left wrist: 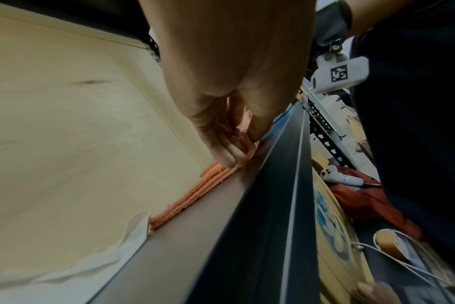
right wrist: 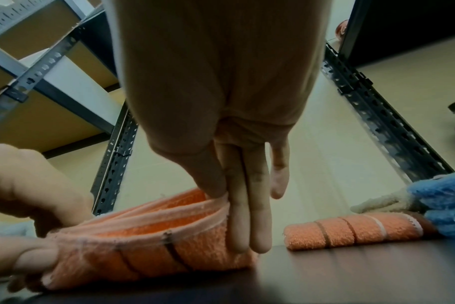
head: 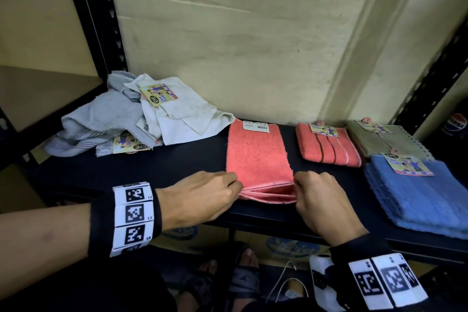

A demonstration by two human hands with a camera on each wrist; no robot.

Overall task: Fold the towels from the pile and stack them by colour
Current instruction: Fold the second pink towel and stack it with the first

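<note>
A coral towel (head: 257, 157) lies folded lengthwise on the dark shelf (head: 152, 167), its near end at the front edge. My left hand (head: 202, 195) pinches the towel's near left corner (left wrist: 243, 144). My right hand (head: 321, 197) pinches the near right corner (right wrist: 221, 207) between thumb and fingers, lifting the upper layers slightly. The unfolded pile (head: 131, 114) of grey and white towels sits at the back left. Folded towels lie to the right: a coral one (head: 326, 144), an olive one (head: 385, 139) and a blue stack (head: 415, 192).
The shelf's black slotted uprights (head: 98, 12) stand at the back left and right, with a beige wall (head: 240, 33) behind. Cardboard boxes, a cable and my sandalled feet (head: 228, 276) are below the shelf.
</note>
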